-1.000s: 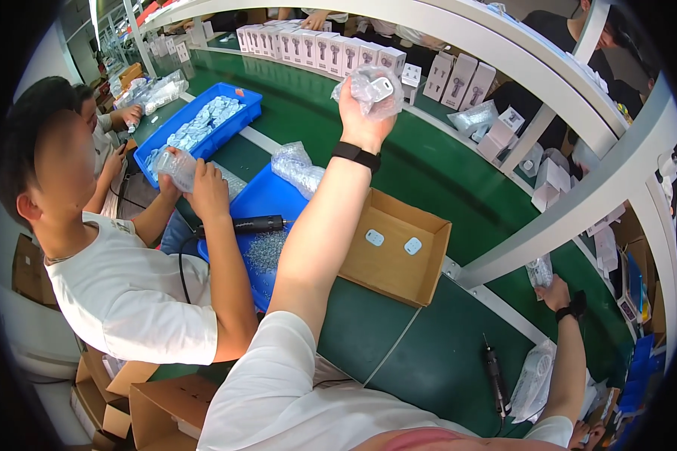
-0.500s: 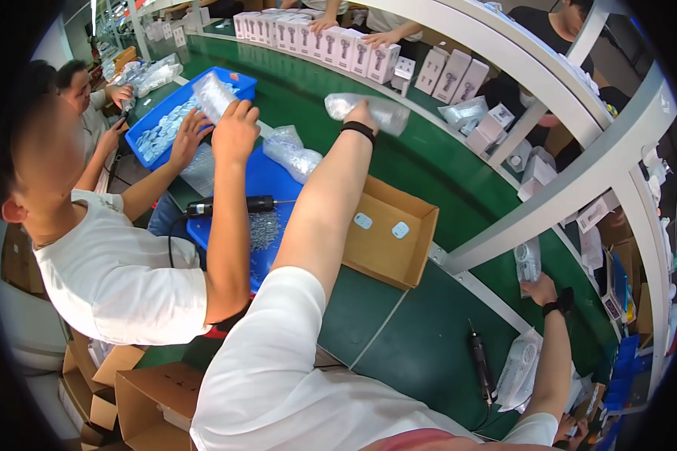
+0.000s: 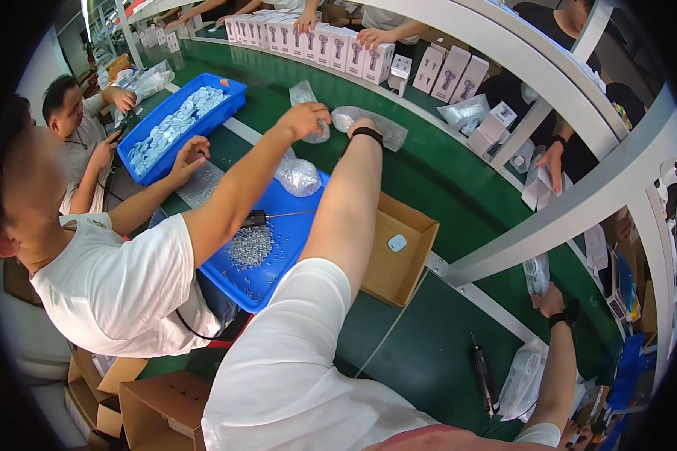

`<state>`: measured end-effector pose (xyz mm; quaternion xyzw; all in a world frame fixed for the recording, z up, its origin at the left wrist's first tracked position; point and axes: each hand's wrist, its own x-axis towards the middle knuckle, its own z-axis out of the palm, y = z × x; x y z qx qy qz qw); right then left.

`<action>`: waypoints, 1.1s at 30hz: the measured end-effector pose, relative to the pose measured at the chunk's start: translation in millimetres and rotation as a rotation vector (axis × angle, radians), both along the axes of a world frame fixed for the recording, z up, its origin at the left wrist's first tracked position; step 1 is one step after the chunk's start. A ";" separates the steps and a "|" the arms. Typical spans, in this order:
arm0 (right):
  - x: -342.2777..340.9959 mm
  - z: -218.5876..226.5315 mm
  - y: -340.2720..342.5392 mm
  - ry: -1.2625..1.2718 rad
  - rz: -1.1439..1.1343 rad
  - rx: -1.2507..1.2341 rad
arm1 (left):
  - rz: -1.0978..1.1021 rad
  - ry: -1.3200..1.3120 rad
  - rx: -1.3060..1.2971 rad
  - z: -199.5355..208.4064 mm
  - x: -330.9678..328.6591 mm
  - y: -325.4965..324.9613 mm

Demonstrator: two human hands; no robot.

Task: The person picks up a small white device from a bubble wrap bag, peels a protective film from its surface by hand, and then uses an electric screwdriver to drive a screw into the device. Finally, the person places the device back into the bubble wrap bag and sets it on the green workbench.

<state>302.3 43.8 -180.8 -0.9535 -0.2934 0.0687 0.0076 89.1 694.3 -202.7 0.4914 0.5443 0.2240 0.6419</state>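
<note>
My left hand [image 3: 362, 125] reaches out over the green belt, closed on a clear bubble-wrap bag [image 3: 390, 135] with something pale inside. The wrist hides part of its fingers. On the right, my right hand [image 3: 551, 300] grips the near end of another bubble-wrapped item [image 3: 536, 273], white and rounded. Just left of my left hand, a co-worker's hand [image 3: 307, 120] holds a third bubble-wrapped piece [image 3: 320, 133]. One more wrapped bundle [image 3: 299, 177] rests on the edge of the blue tray [image 3: 278, 289].
Screws [image 3: 250, 246] and a power screwdriver [image 3: 256, 218] occupy the blue tray. A cardboard tray [image 3: 393, 276] holds a pale blue plate [image 3: 397, 243]. Another screwdriver [image 3: 483, 372] lies beside a wrapped item [image 3: 523, 379]. A grey frame post [image 3: 519, 233] rises before my right hand. White boxes [image 3: 338, 51] line the far side.
The co-worker's hand has carried its wrapped piece right, onto the belt beside my left hand. My left hand's bag, blurred before, is now steadier and slightly lower. My right hand has dropped slightly.
</note>
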 end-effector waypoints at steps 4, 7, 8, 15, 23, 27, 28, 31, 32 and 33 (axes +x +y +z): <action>3.9 -3.0 0.6 0.005 0.012 0.027 | 0.072 0.086 0.048 5.1 -9.2 -6.7; 9.1 -6.1 0.3 -0.014 0.018 0.021 | 0.112 0.202 0.137 18.3 -6.5 -15.7; 12.3 -8.3 1.3 -0.016 0.019 0.013 | 0.142 0.281 0.199 23.8 -8.2 -17.3; 11.8 -0.8 -13.7 -0.037 -0.055 -0.049 | -0.161 1.008 0.623 47.4 -81.6 23.4; 31.8 -16.7 -28.8 -0.065 -0.050 -0.049 | -0.600 0.866 0.749 15.1 -114.1 64.3; 34.1 -19.7 -31.9 -0.078 -0.071 -0.069 | -0.599 0.918 0.852 6.9 -117.7 80.1; 34.1 -18.1 -31.5 -0.070 -0.081 -0.065 | -0.598 0.913 0.852 4.8 -116.5 81.0; 34.0 -15.0 -29.9 -0.053 -0.096 -0.055 | -0.273 0.895 0.709 -0.4 -118.1 79.8; 33.3 -14.3 -29.2 -0.079 -0.080 -0.048 | -0.267 0.895 0.708 0.5 -121.7 80.8; 30.1 -12.4 -36.8 -0.106 -0.077 -0.047 | -0.334 0.883 0.722 4.5 -120.1 73.4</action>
